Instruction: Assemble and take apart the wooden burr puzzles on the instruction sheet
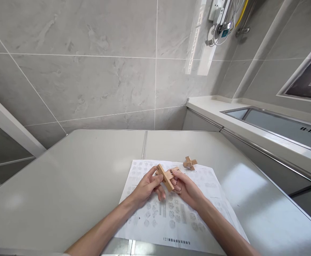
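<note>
Both my hands meet over a printed instruction sheet (176, 217) on a grey table. My left hand (148, 186) pinches the left end of a small wooden puzzle assembly (166, 176), made of crossed light-wood bars. My right hand (185, 187) grips the right side of the same assembly, fingers curled round it. A second, smaller crossed wooden puzzle piece (189, 163) lies on the sheet's far edge, just beyond my right hand and apart from it.
The grey table (72, 177) stands against a tiled wall. To the right runs a white counter with a steel sink (278, 124). A power strip with cables (219, 17) hangs on the wall above. A seam (144, 144) splits the table top.
</note>
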Motion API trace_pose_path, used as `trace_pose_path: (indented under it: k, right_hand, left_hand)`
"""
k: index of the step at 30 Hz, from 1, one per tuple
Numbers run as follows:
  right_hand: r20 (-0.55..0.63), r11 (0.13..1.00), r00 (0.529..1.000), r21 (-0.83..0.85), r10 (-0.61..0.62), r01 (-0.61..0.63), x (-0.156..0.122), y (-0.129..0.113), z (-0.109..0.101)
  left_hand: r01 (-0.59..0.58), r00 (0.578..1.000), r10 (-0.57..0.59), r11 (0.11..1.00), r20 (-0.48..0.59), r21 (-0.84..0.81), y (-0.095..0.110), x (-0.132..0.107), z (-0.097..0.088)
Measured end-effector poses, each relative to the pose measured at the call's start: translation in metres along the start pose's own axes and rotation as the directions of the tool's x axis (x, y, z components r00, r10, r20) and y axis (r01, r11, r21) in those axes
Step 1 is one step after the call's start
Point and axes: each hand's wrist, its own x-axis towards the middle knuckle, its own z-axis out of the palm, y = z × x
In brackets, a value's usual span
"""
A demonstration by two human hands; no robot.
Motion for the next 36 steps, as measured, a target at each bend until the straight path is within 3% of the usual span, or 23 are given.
trace_pose_path:
  k: [5,8,10,13,15,18,21,24,27,31,36]
  right_hand:
    - [-0.017,1.0,1.0,-0.018,-0.024,0.023,0.001,-0.002,0.002]
    - [-0.18,0.987,0.977,-0.126,-0.118,0.096,0.002,-0.006,-0.001]
    - [-0.279,0.972,0.942,-0.188,-0.188,0.138,0.001,-0.01,-0.006]
    - [-0.369,0.93,0.891,-0.344,-0.263,0.132,-0.003,-0.013,-0.01]
    - [-0.391,0.825,0.862,-0.563,-0.321,0.052,-0.004,-0.012,-0.011]
    - [-0.334,0.567,0.861,-0.821,-0.384,-0.066,-0.002,-0.008,-0.012]
    - [-0.285,0.392,0.867,-0.913,-0.408,-0.116,0.001,-0.003,-0.015]
    - [-0.278,0.288,0.864,-0.943,-0.419,-0.164,0.004,0.002,-0.02]
    - [-0.263,0.168,0.861,-0.963,-0.436,-0.209,0.007,0.007,-0.024]
    - [-0.221,0.028,0.865,-0.972,-0.451,-0.234,0.01,0.01,-0.03]
    - [-0.17,-0.059,0.87,-0.973,-0.462,-0.222,0.012,0.01,-0.037]
  left_hand:
    - [0.026,1.0,-0.026,1.0,0.003,0.004,0.004,-0.001,-0.001]
    - [0.027,1.0,-0.027,1.0,-0.014,-0.016,0.011,0.0,-0.004]
    - [0.005,0.997,-0.003,1.0,-0.072,0.025,0.015,0.001,-0.008]
    - [-0.006,0.97,0.07,0.965,-0.234,0.262,0.017,0.004,-0.015]
    - [0.023,0.932,0.157,0.875,-0.328,0.484,0.013,0.005,-0.019]
    - [0.092,0.887,0.293,0.647,-0.358,0.757,0.007,0.006,-0.021]
    - [0.177,0.874,0.327,0.472,-0.359,0.863,0.002,0.006,-0.021]
    - [0.234,0.882,0.304,0.378,-0.359,0.896,-0.001,0.006,-0.022]
    - [0.231,0.885,0.312,0.348,-0.345,0.908,-0.004,0.006,-0.024]
    - [0.179,0.879,0.346,0.399,-0.329,0.899,-0.007,0.005,-0.027]
    - [0.123,0.885,0.364,0.419,-0.291,0.899,-0.014,0.004,-0.028]
